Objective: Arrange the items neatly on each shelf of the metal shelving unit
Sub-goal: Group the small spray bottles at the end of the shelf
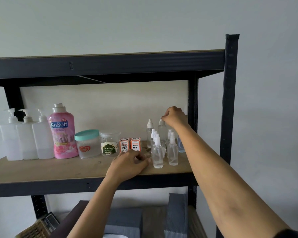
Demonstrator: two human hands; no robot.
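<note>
Wooden shelf board (41,169) in black metal frame (230,100) carries, left to right: three white pump bottles (27,140), pink SoSoft bottle (63,133), two jars (98,145), two ink boxes (130,144), clustered clear spray bottles (163,148).

The right hand (175,117) covers the cap of a rear clear plastic spray bottle (162,130) (grip unclear); a woven brown basket (35,230) is cut off at the bottom edge.

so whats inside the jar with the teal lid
Through the frosted wall of the jar with the teal lid nothing shows; it looks empty, though the heart sticker hides part of the inside. The clear jar beside it also looks empty.
</note>
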